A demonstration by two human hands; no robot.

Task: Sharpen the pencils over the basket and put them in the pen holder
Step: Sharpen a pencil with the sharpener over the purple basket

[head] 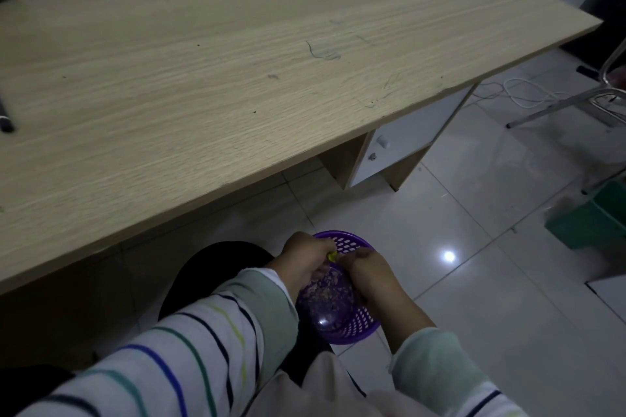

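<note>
A round purple perforated basket (352,325) sits low by my lap, with pencil shavings heaped in its bottom. Both hands meet just over its far rim. My left hand (305,259) has its fingers curled around a small yellow object (332,257), apparently a sharpener. My right hand (367,272) is curled against it from the right, gripping something mostly hidden by the fingers, probably a pencil. The pen holder is not in view.
A light wooden desk (237,78) fills the upper left, with a dark pen-like object (6,118) at its left edge. White floor tiles lie to the right, with a green bin (592,220), a metal chair frame (576,101) and white cables (518,95).
</note>
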